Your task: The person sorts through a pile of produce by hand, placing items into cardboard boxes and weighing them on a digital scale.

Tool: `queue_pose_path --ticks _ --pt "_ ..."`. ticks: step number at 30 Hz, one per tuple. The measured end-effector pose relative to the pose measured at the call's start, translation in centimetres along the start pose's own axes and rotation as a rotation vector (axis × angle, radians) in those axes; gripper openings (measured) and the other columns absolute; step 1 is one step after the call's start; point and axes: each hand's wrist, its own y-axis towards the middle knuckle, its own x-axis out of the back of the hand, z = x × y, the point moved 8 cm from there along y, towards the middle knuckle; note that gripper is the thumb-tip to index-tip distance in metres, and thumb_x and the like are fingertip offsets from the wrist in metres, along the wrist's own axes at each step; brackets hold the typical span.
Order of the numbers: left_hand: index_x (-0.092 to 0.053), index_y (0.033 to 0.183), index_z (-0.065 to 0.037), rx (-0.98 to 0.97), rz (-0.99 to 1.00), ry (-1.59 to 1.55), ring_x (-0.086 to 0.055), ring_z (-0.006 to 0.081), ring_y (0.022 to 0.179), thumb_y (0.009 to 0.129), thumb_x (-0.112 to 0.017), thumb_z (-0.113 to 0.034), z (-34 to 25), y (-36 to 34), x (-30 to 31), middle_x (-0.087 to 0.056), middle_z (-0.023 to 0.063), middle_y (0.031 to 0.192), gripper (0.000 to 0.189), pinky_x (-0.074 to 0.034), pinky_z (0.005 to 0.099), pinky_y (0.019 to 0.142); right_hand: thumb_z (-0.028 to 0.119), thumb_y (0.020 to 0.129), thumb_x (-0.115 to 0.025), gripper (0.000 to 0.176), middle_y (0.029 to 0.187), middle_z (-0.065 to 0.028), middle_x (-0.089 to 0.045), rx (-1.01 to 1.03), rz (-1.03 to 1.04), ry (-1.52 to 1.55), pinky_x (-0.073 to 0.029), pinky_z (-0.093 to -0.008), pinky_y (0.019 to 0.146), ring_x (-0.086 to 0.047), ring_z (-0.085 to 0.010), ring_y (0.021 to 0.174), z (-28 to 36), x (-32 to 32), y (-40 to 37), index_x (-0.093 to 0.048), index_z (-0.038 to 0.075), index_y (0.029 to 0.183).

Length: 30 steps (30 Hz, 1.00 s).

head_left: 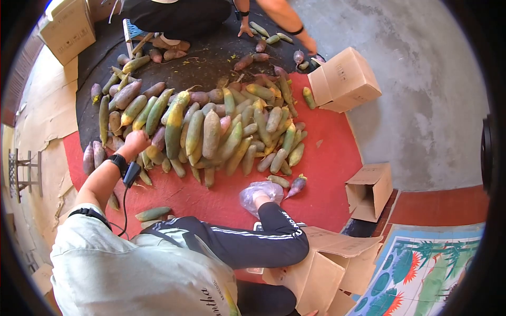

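My left hand [136, 143] is closed in a fist at the left side of a big pile of radishes [211, 134], green, yellowish and purple. Whatever the fingers hold is hidden from above. Beside the fist lie a yellow-ended radish [154, 154] and a long green radish [174, 131]. A band and a small black device with a cable sit on this wrist. Only a sliver of my right hand [311, 313] shows at the bottom edge, near a cardboard box [311, 279]; its fingers are mostly cut off.
Across the pile, a person's hands [245, 28] reach toward radishes on the dark cloth [200, 68]. Cardboard boxes [345, 79] stand at the right, one open [369, 192]. My foot, in a plastic bag [258, 196], rests on the red mat [327, 179]. A low stool [25, 174] stands left.
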Motion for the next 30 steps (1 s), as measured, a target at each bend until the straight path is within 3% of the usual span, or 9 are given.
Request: queue_pose_path --ticks 7,10,12,15,19,22,24,26,30 --pt "-0.062 0.07 -0.004 -0.034 -0.283 -0.167 -0.06 0.0346 0.071 0.076 -0.055 -0.023 -1.1 3.1 5.2 -0.06 0.019 0.07 0.021 -0.049 0.0427 0.066 0.032 0.088 -0.05 0.041 0.093 -0.0222 -0.056 -0.032 0.051 0.007 -0.046 -0.0446 0.076 -0.055 -0.038 0.085 0.0 -0.3 0.5 -0.051 -0.005 0.104" --pt "-0.059 0.1 -0.009 -0.161 -0.371 -0.325 -0.059 0.0332 0.084 0.075 -0.058 -0.014 -2.0 3.2 5.6 -0.062 0.0172 0.088 0.026 -0.048 0.0402 0.073 0.032 0.088 -0.05 0.04 0.094 -0.0229 -0.057 -0.095 0.093 0.042 -0.044 -0.0462 0.077 -0.055 -0.0392 0.086 -0.1 0.0 0.6 -0.053 -0.006 0.103" --pt "-0.037 0.129 -0.016 -0.073 -0.197 -0.518 -0.056 0.0335 0.094 0.072 -0.06 -0.008 -1.8 3.2 3.7 -0.06 0.0156 0.099 0.062 -0.046 0.0407 0.081 0.032 0.087 -0.05 0.04 0.095 -0.0233 -0.057 -0.145 0.113 0.058 -0.044 -0.047 0.078 -0.054 -0.0398 0.087 0.2 0.1 0.8 -0.054 -0.006 0.101" --pt "-0.029 0.134 -0.018 -0.066 -0.196 -0.348 -0.049 0.0357 0.107 0.072 -0.063 -0.011 -2.5 2.5 1.6 -0.048 0.0186 0.12 0.071 -0.042 0.0406 0.089 0.03 0.086 -0.052 0.038 0.095 -0.0231 -0.057 -0.135 0.1 0.076 -0.042 -0.047 0.079 -0.054 -0.0401 0.087 0.5 0.6 1.1 -0.056 -0.005 0.098" --pt "-0.042 0.126 -0.011 -0.137 -0.167 -0.297 -0.047 0.0362 0.108 0.071 -0.064 -0.015 -5.8 0.9 1.8 -0.045 0.018 0.122 0.06 -0.041 0.0403 0.09 0.027 0.085 -0.053 0.035 0.095 -0.022 -0.058 -0.155 0.156 0.087 -0.042 -0.046 0.08 -0.054 -0.0393 0.088 0.5 0.6 1.3 -0.057 -0.004 0.098" --pt "-0.042 0.126 -0.01 -0.134 -0.225 -0.294 -0.047 0.0356 0.108 0.071 -0.064 -0.015 -5.4 0.9 1.4 -0.046 0.0179 0.12 0.059 -0.04 0.0395 0.091 0.025 0.084 -0.054 0.033 0.096 -0.0217 -0.058 -0.154 0.152 0.094 -0.042 -0.0458 0.08 -0.054 -0.0389 0.088 0.5 0.5 1.1 -0.056 -0.004 0.099" --pt "-0.044 0.12 -0.008 -0.119 -0.312 -0.344 -0.047 0.0359 0.105 0.071 -0.064 -0.014 -3.6 0.7 0.4 -0.048 0.0186 0.114 0.054 -0.04 0.0402 0.089 0.025 0.083 -0.055 0.034 0.096 -0.0216 -0.057 -0.134 0.136 0.091 -0.042 -0.0459 0.08 -0.054 -0.0387 0.088 0.4 0.4 0.8 -0.055 -0.004 0.1" --pt "-0.047 0.111 -0.005 0.044 -0.404 -0.344 -0.049 0.0367 0.1 0.07 -0.063 -0.012 -0.4 0.4 -0.2 -0.05 0.0183 0.107 0.044 -0.041 0.0414 0.085 0.022 0.082 -0.057 0.034 0.096 -0.0219 -0.057 -0.132 0.12 0.048 -0.042 -0.0458 0.08 -0.053 -0.0386 0.089 0.4 0.3 0.6 -0.053 -0.004 0.103" --pt "-0.048 0.098 -0.001 0.127 -0.293 -0.147 -0.052 0.0387 0.09 0.071 -0.058 -0.008 5.1 -2.1 -5.1 -0.052 0.0209 0.096 0.03 -0.045 0.0428 0.075 0.021 0.082 -0.058 0.035 0.096 -0.0224 -0.057 -0.154 0.137 0.057 -0.042 -0.046 0.08 -0.053 -0.0389 0.089 0.0 -0.1 0.1 -0.052 -0.005 0.104"
